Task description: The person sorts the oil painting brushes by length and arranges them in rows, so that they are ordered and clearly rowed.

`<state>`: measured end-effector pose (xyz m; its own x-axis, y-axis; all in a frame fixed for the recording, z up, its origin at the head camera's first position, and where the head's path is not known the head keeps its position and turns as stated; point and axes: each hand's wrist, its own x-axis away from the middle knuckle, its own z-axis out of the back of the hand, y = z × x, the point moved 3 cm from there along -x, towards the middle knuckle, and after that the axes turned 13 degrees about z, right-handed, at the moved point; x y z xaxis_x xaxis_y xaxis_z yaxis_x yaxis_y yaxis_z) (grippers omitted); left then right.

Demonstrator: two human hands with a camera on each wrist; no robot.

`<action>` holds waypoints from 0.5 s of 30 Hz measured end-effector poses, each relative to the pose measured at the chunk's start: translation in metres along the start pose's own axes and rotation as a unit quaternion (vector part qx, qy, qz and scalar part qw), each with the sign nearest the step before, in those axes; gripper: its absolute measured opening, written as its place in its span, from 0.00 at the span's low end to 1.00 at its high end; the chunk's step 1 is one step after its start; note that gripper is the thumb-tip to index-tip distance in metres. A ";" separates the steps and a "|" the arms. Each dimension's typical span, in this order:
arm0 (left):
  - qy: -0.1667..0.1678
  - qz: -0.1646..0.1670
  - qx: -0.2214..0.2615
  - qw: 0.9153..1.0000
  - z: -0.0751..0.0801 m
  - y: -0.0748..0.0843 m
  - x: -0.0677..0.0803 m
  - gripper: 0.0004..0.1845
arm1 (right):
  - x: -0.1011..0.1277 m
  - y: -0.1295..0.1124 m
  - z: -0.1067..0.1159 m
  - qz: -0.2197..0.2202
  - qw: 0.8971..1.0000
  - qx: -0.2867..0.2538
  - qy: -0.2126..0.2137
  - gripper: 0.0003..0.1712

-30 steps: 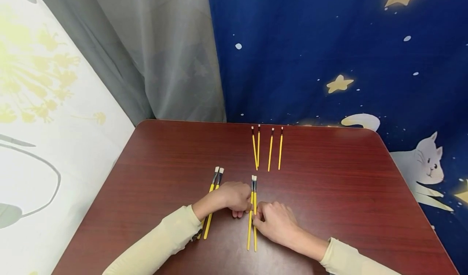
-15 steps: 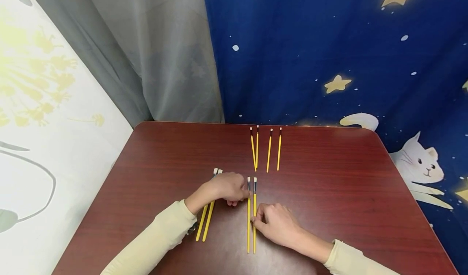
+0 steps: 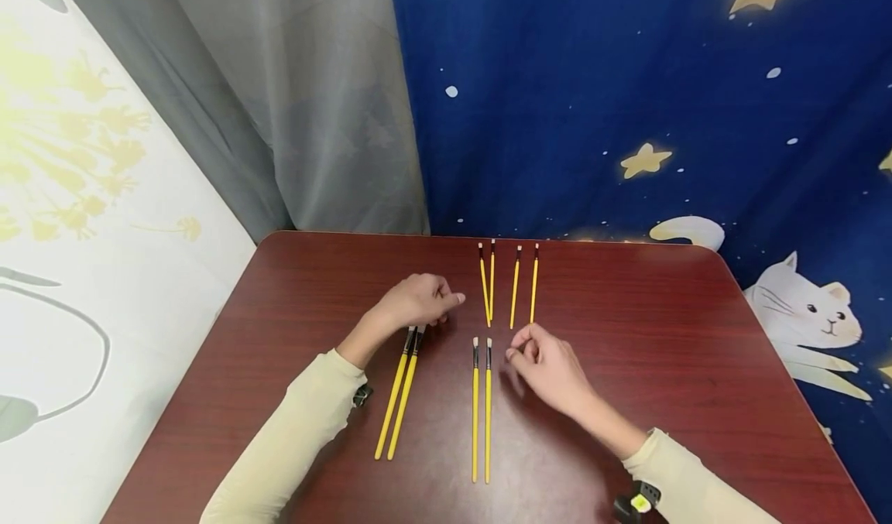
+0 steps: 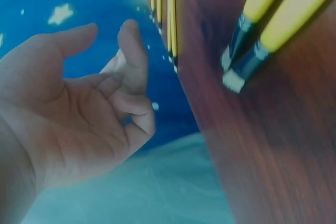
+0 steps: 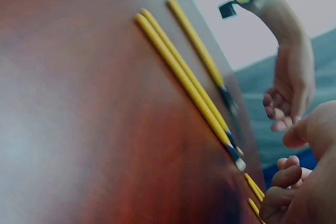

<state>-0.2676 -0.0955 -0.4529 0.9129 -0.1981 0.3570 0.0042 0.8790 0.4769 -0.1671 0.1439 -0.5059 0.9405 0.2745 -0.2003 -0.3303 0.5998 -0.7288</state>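
1. Spanning the back of my feed: the blue star-and-cat curtain [image 3: 627,83], with a grey curtain [image 3: 300,98] to its left.
2. The dark red surface [image 3: 662,369], which carries every brush I can see.
3. Left hand [image 3: 418,301]: above the bristle end of the left pair. The fingers are relaxed, with the forefinger extended toward the far row. The left wrist view shows me an empty palm.
4. Right hand [image 3: 547,365]: just right of the middle pair's bristles, below the far row. The fingers are loosely curled with nothing pinched between them.
5. Far row of four thin brushes [image 3: 514,284]: near the back edge, bristles away from me. The left two converge until they touch at the near end, and the right two lie apart. I judge this group the least tidy, so it is what remains.
6. Middle pair [image 3: 481,412]: close side by side and parallel, with neither hand touching it. It looks finished to me.
7. Left pair [image 3: 397,408]: touching and slightly slanted, its bristles hidden under the left hand. This also looks settled.
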 end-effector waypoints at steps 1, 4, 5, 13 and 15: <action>0.011 0.000 0.012 1.000 0.004 -0.002 -0.003 0.23 | -0.004 0.002 0.004 -0.001 1.000 0.005 0.014 0.04; 0.041 -0.005 0.038 0.998 0.010 -0.006 -0.011 0.21 | -0.016 0.008 0.014 -0.001 0.999 0.022 0.034 0.05; 0.048 -0.007 0.044 0.998 0.011 -0.007 -0.013 0.20 | -0.019 0.010 0.017 -0.001 0.999 0.029 0.038 0.05; 0.030 0.003 0.079 0.996 0.006 -0.005 -0.034 0.18 | -0.042 0.025 0.027 -0.005 0.997 0.046 0.060 0.06; 0.024 0.006 0.081 0.996 0.006 -0.002 -0.041 0.17 | -0.047 0.029 0.027 -0.010 0.997 0.052 0.060 0.07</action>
<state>-0.3074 -0.0920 -0.4637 0.9307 -0.1635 0.3272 -0.0693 0.7995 0.5967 -0.2226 0.1684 -0.5003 0.9478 0.1733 -0.2675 -0.3116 0.6812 -0.6625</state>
